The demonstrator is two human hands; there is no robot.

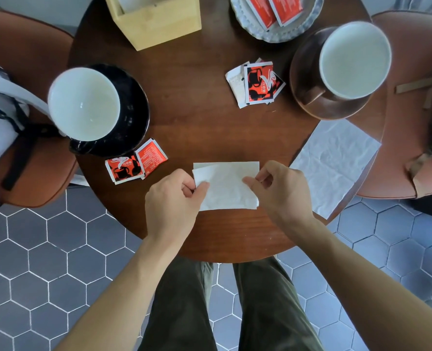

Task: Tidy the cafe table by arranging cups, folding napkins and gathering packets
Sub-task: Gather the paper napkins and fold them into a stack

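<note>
Napkin-folding step under way: my left hand [174, 192] and right hand [279, 188] pinch half-folded napkin [226, 186] by side edges at near edge of table [197, 117]. Next, I judge: align corners, press crease. Second napkin [336, 163] waits unfolded, near right.

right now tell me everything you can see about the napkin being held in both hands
The napkin is white, thin, creased paper, already folded into a rectangle with layered edges showing along its top and left side. It lies over the near part of the round wooden table, its long side running left to right. The left hand pinches its left edge and the right hand pinches its right edge. Nothing else touches it.
</note>
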